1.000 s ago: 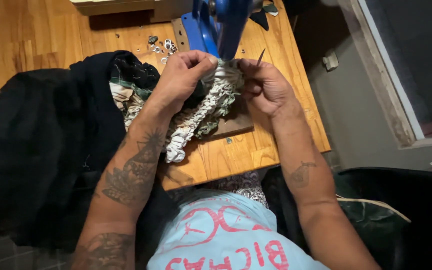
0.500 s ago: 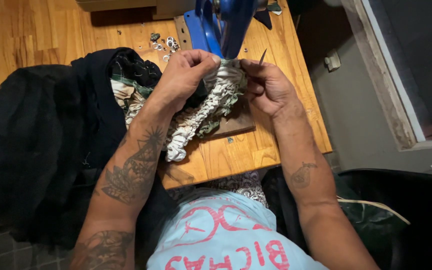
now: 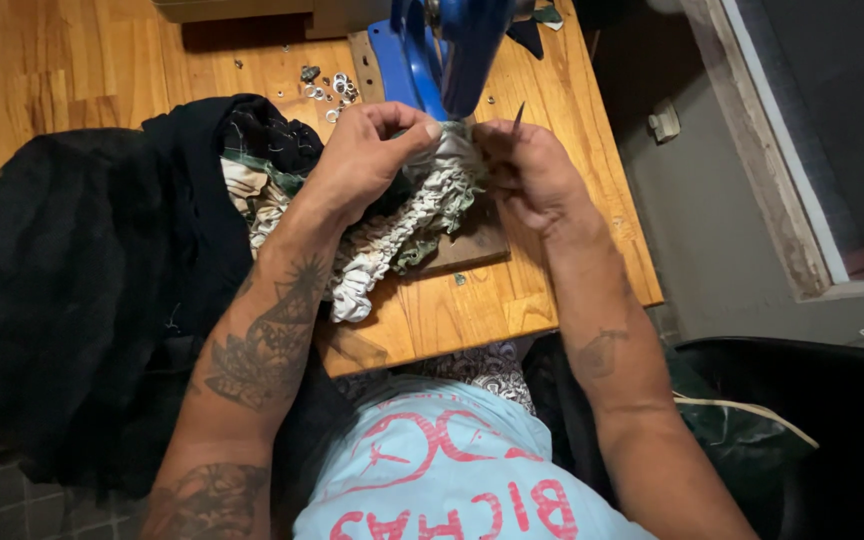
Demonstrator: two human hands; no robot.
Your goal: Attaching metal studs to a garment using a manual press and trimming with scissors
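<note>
1. Under the blue press at the far side of the wooden table, a ruched band of pale, green-flecked fabric sits bunched between both hands, its near end trailing off toward the table's front edge.
2. Left hand pinches the top of the gathered fabric, thumb and fingers closed on it right below the press head.
3. Right hand grips the same end from the other side, fingers clenched on the cloth, with a thin dark pointed tool sticking up from it.
4. I judge the work to be early or midway: I can make out no fastener set in the band, though the folds hide much.
5. Small metal rings lie loose behind the left hand.
6. Black garment cloth spreads over the table's left side, touching the band.
</note>
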